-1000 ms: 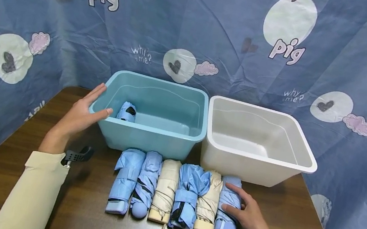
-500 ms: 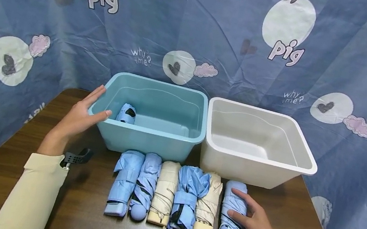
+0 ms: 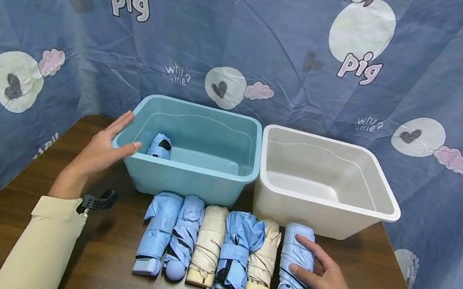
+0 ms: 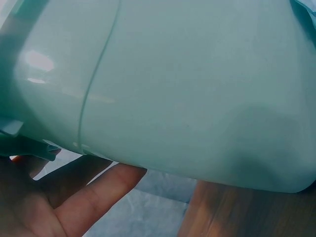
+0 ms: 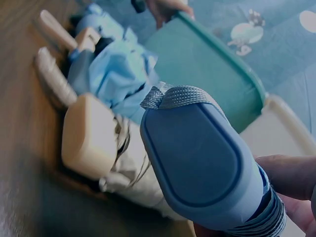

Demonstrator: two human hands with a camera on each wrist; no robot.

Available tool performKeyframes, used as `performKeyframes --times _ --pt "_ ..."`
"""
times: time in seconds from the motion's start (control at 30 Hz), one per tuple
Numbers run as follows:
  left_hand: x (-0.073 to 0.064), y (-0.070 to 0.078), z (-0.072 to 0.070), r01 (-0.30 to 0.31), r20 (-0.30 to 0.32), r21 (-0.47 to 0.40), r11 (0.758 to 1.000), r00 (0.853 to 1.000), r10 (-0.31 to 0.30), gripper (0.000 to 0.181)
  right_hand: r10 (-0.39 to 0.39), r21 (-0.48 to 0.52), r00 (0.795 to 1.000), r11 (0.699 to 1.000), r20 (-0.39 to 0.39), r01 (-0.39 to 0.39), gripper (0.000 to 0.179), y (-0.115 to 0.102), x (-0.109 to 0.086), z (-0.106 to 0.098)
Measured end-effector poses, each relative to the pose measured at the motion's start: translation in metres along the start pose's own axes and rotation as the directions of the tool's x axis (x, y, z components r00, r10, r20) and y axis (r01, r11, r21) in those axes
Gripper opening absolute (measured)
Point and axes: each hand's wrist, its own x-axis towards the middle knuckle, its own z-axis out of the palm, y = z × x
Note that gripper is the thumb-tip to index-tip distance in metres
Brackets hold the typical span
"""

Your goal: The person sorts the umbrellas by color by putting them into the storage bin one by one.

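My right hand [image 3: 329, 284] grips a folded periwinkle umbrella [image 3: 295, 269], thumb and index finger on its right side. In the right wrist view the umbrella's flat handle end [image 5: 197, 158] faces the camera, with a woven strap across the top. To its left, a folded cream umbrella [image 3: 262, 261] ends the row on the table. My left hand [image 3: 101, 147] rests at the left corner of the teal bin [image 3: 185, 182], thumb over the front rim and fingers fairly straight along the outer side. One small blue umbrella [image 3: 160, 146] lies inside that bin.
Side by side in front of the bins lie a blue umbrella [image 3: 157, 233], a ball-handled one [image 3: 183, 242], a cream one [image 3: 208, 246] and a loosely wrapped blue one [image 3: 236, 255]. A white bin [image 3: 298, 207] stands right of the teal one. A patterned curtain [image 3: 301, 40] hangs behind.
My right hand has drawn the periwinkle umbrella rightward, apart from the cream one, and its far end now sits slightly higher. The left hand has stayed at the teal bin.
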Motion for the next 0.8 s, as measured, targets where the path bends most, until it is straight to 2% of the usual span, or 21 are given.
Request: performKeyframes --times 0.47,0.7,0.8 --pt "-0.002 0.001 0.003 -0.034 -0.005 -0.009 0.999 0.999 0.034 0.082 -0.042 0.027 0.998 0.999 0.049 0.04 0.067 -0.033 -0.016 0.007" --pt "-0.005 0.002 0.002 -0.04 -0.004 -0.009 0.999 0.999 0.04 0.081 -0.136 0.025 0.984 0.991 0.111 0.134 0.065 -0.049 -0.015 0.013" --pt "-0.005 0.002 0.001 -0.036 -0.005 -0.009 0.999 0.999 0.036 0.081 -0.148 0.021 0.982 0.989 0.121 0.146 0.064 -0.059 -0.015 0.016"
